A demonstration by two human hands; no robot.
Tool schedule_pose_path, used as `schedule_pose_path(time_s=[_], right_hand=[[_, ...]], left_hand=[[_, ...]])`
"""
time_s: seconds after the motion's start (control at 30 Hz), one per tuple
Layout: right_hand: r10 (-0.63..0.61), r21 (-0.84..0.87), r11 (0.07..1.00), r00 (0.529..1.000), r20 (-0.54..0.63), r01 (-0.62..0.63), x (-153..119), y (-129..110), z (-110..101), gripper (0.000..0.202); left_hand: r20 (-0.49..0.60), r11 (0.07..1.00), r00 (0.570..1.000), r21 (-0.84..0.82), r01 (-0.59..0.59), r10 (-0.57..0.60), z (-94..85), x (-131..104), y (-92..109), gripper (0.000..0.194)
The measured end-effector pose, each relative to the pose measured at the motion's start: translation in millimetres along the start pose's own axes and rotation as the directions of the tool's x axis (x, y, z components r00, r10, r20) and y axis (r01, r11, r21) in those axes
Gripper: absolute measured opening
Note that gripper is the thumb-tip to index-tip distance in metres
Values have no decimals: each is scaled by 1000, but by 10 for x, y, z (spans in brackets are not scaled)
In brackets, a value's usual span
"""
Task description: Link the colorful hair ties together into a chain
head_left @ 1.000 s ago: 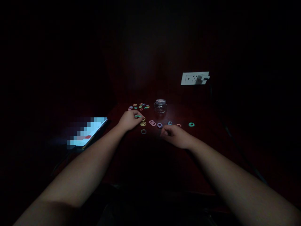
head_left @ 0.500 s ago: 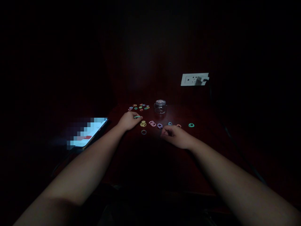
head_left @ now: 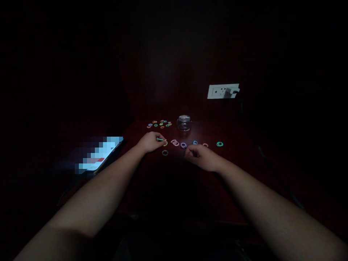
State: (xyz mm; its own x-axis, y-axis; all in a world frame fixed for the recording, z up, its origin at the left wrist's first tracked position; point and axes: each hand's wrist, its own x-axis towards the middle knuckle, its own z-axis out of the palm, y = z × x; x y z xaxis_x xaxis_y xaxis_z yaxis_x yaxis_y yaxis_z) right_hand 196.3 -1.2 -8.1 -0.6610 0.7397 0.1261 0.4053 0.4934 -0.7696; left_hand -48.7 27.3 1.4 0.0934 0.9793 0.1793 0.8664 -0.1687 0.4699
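Observation:
My left hand [head_left: 152, 141] is closed on a small green band [head_left: 161, 139], at the left end of a row of coloured bands. Its fingertips partly cover the yellow bands [head_left: 165, 143]. Pink bands [head_left: 175, 143], purple bands [head_left: 183, 145], a blue band [head_left: 195, 143], a red band [head_left: 205, 145] and green bands [head_left: 220, 144] continue the row to the right. A dark multicoloured band [head_left: 165, 153] lies nearer. My right hand [head_left: 202, 157] rests just in front of the purple and blue bands, fingers curled; anything inside them is hidden.
Behind the row stands a clear lidded jar [head_left: 184, 123], with several loose bands [head_left: 161, 124] to its left. A lit phone [head_left: 104, 156] is at the left. On the back wall is a socket [head_left: 223, 91] with a plug; a cable runs down the right side.
My left hand has moved slightly right and nearer with the green band, and now covers part of the yellow bands. My right hand has barely moved; the whole view has shifted a little.

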Motion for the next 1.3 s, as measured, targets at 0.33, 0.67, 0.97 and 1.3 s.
schedule_pose_path(time_s=[0.33, 0.67, 0.97, 1.3], right_hand=[[1, -9, 1000, 1000, -4, -1, 5, 26, -4, 18], [9, 10, 1000, 1000, 7, -9, -12, -19, -15, 17], [2, -7, 1000, 1000, 15, -2, -4, -8, -17, 16], [-3, -26, 1000, 1000, -2, 3, -1, 21, -7, 18]], left_hand=[[-10, 992, 997, -102, 79, -81, 77, 92, -93, 32], [-24, 983, 998, -174, 53, -58, 46, 74, -95, 31], [-80, 982, 995, -181, 49, -65, 22, 66, -89, 28], [-109, 987, 989, -140, 81, -97, -7, 65, -133, 35]])
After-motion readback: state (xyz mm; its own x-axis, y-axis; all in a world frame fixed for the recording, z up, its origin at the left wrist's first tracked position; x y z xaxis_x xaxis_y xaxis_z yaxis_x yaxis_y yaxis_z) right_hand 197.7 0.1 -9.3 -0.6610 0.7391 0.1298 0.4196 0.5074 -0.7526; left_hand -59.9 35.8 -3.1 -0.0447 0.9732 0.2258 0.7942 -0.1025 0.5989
